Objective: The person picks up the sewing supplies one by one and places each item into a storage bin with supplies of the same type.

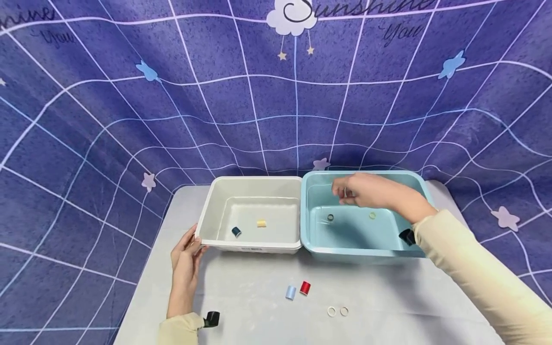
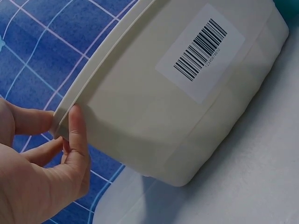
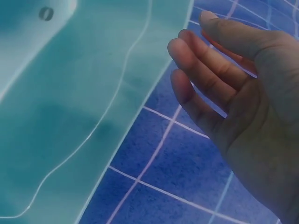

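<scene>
At its near left corner, my left hand (image 1: 186,254) grips the rim of a white bin (image 1: 258,243). In the left wrist view the fingers and thumb pinch that rim, beside a wall with a barcode label (image 2: 201,53). A dark thread spool (image 1: 236,232) and a yellow spool (image 1: 261,223) lie in the white bin. Over the teal bin (image 1: 366,252) hovers my right hand (image 1: 366,190), fingers loosely bent and holding nothing. Below it, a dark ring (image 1: 330,217) and a yellow-green ring (image 1: 373,215) lie on the bin's floor.
On the white table (image 1: 241,302), in front of the bins, are a light blue spool (image 1: 291,293), a red spool (image 1: 304,288), a white ring (image 1: 331,311) and a beige ring (image 1: 344,311). A blue gridded curtain (image 1: 276,134) hangs behind the table.
</scene>
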A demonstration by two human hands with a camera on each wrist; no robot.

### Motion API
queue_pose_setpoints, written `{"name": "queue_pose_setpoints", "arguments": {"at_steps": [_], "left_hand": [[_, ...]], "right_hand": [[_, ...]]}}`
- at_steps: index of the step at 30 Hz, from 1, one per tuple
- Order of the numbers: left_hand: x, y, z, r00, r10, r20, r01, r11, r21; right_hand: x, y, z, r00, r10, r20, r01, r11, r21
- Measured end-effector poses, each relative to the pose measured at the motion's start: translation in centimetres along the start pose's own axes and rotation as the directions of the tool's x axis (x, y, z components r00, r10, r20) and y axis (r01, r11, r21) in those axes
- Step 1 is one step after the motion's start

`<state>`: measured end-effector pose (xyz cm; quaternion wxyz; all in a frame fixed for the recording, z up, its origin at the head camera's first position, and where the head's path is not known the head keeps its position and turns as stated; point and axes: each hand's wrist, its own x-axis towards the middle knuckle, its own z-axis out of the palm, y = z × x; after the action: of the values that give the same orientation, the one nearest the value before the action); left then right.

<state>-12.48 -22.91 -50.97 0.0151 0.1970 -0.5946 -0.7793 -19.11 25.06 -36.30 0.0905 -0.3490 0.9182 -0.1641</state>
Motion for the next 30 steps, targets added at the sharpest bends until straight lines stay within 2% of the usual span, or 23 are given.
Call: {"name": "queue_pose_setpoints", "arguments": {"at_steps": [13, 21, 30], "left_hand": [[0.1, 0.3, -0.5, 1.0, 0.013, -0.021, -0.013, 1.0, -0.027], [0.0, -0.4, -0.2, 1.0, -0.006, -0.005, 0.006, 1.0, -0.02], [0.2, -0.2, 0.2, 1.0, 0.009, -0.002, -0.009, 1.0, -0.02]], "right_hand": [[-3.5, -2.8, 0.1, 0.996, 0.017, -0.086, -0.018, 1.0, -0.007], [-6.3, -3.9, 1.4, 0.985, 0.038, -0.171, -0.044, 0.999, -0.028], [-7.6, -4.6, 3.3, 0.962, 0.04, -0.269, -0.038, 0.999, 0.013]]}}
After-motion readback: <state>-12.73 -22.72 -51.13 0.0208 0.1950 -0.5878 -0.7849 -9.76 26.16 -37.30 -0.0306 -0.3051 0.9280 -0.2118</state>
